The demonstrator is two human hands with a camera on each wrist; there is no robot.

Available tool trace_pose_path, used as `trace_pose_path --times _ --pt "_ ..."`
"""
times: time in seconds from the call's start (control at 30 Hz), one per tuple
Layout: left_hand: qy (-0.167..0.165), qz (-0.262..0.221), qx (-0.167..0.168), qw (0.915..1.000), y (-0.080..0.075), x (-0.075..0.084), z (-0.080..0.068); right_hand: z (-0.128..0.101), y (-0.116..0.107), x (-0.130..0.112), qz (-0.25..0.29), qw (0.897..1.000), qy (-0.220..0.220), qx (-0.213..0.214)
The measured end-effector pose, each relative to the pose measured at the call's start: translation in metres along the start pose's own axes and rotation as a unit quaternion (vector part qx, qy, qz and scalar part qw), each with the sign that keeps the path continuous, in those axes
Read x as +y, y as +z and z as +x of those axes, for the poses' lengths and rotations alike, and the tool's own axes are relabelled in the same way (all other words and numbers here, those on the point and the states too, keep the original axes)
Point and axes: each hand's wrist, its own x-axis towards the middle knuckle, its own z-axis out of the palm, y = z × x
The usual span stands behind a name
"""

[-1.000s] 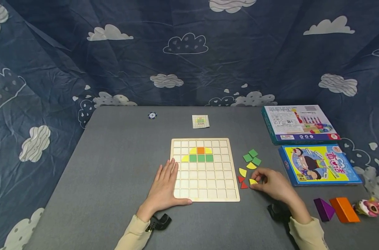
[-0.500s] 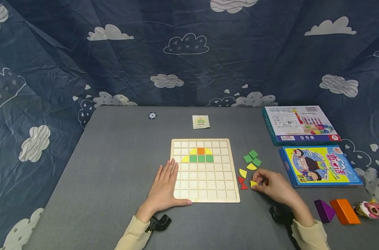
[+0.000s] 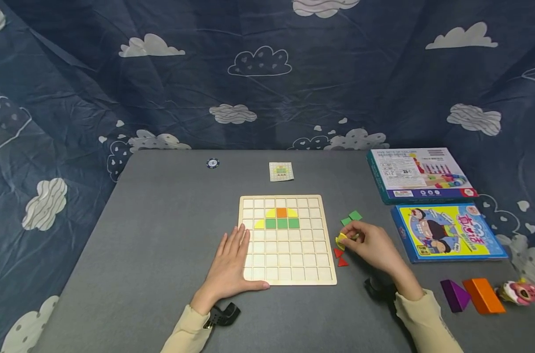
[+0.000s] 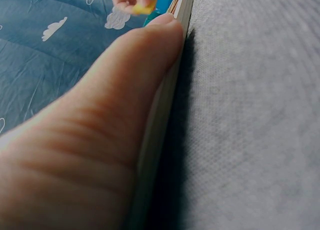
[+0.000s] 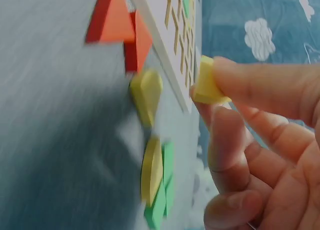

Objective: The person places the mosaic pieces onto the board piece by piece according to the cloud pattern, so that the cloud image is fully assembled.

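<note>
Pinching yellow quarter-circle tile (image 5: 206, 83), right hand (image 3: 376, 246) has shifted nearer wooden grid board (image 3: 295, 260); tile aloft, not yet placed. Left hand (image 3: 230, 267) rests straight-fingered on board's edge.

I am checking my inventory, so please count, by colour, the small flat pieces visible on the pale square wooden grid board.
Yellow quarter-round pieces: 3
Orange square piece: 1
Green square pieces: 3
Total visible on the board: 7
</note>
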Motion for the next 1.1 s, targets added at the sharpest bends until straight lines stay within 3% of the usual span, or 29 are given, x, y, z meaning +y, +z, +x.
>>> trace_pose_path --times 0.27,0.5,0.67,1.1 --pt "0.001 -0.006 0.000 1.0000 -0.001 0.001 -0.002 0.026 0.022 -0.022 0.028 0.999 0.003 0.025" --pt "0.001 -0.006 0.002 1.0000 -0.001 0.001 -0.001 0.044 0.038 -0.033 0.030 0.999 -0.024 0.026" --pt "0.001 -0.004 0.002 1.0000 -0.001 0.000 -0.001 0.052 0.047 -0.034 0.035 0.998 -0.040 0.033" --pt "-0.002 -0.006 -0.001 1.0000 -0.001 0.000 -0.001 0.060 0.052 -0.036 0.026 1.000 -0.015 0.006"
